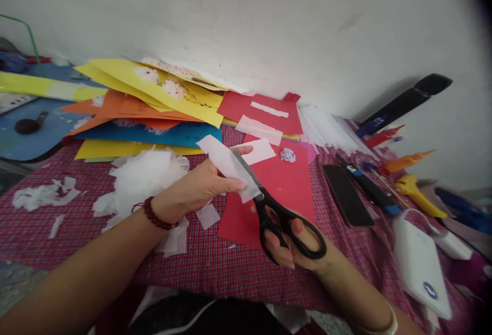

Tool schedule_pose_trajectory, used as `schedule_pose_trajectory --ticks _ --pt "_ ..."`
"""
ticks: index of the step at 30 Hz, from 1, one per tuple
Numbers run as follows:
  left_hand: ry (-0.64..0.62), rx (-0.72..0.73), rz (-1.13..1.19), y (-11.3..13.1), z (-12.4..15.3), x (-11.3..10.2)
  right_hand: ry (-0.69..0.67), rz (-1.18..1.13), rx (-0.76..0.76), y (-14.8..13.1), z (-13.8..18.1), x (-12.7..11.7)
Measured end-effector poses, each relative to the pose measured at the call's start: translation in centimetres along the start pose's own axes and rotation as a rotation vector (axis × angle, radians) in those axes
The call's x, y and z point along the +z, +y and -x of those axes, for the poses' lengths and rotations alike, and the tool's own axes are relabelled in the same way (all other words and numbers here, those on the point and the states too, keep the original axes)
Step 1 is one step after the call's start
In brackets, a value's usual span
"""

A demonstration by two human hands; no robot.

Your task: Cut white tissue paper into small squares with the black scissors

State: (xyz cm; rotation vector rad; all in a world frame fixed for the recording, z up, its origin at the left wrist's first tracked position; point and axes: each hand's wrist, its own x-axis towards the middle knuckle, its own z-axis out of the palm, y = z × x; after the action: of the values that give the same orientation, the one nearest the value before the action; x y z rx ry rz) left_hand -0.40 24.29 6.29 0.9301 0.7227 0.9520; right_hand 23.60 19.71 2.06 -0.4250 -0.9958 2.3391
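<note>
My left hand (pixel 200 184) pinches a strip of thin white paper (pixel 226 163) between thumb and fingers, held above the table. My right hand (pixel 292 245) has its fingers through the handles of black scissors (pixel 282 220). The scissor blades reach up to the paper strip and meet it at its lower right end. A bead bracelet sits on my left wrist. Under the hands lies a red sheet of card (pixel 286 181) with white strips on it.
A pile of white paper scraps (pixel 142 176) lies left of my hand. Stacked yellow, orange and blue card (pixel 154 104) leans at the wall. A dark phone (pixel 346 194), a white power bank (pixel 421 268), glue bottles and a yellow tool (pixel 417 194) lie right, on the checked cloth (pixel 215 263).
</note>
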Motion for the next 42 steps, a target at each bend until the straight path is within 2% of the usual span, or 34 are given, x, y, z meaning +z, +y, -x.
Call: schedule_pose_trajectory --ticks 7,14,17,20,26,30,33,38,42 --pt "-0.029 -0.004 -0.017 0.2 0.3 0.1 -0.056 -0.020 0.041 0.0 -0.2 0.4" --pt "-0.204 -0.013 -0.050 -0.5 0.2 0.1 -0.056 -0.087 0.009 0.0 -0.1 -0.3" --pt "-0.230 0.005 0.022 -0.7 0.0 0.2 -0.042 -0.057 0.027 0.0 0.0 -0.5" --pt "-0.163 0.071 0.216 -0.7 -0.5 0.2 -0.033 -0.031 0.044 -0.1 0.0 -0.6" --pt "0.165 0.149 0.393 -0.5 -1.2 -0.1 -0.038 0.021 0.023 -0.1 0.0 -0.7" --pt "0.163 0.170 0.392 -0.8 -1.3 -0.3 -0.048 0.061 -0.009 -0.2 -0.1 -0.7" --pt "0.173 0.144 0.383 -0.9 -1.4 -0.2 -0.043 0.059 -0.013 -0.2 -0.2 -0.6" --pt "0.259 0.080 0.403 -1.1 -1.4 -0.2 -0.023 0.063 -0.027 -0.1 -0.2 -0.7" --pt "0.252 0.060 0.390 -1.4 -1.4 -0.3 0.014 0.029 -0.008 0.0 -0.2 -0.9"
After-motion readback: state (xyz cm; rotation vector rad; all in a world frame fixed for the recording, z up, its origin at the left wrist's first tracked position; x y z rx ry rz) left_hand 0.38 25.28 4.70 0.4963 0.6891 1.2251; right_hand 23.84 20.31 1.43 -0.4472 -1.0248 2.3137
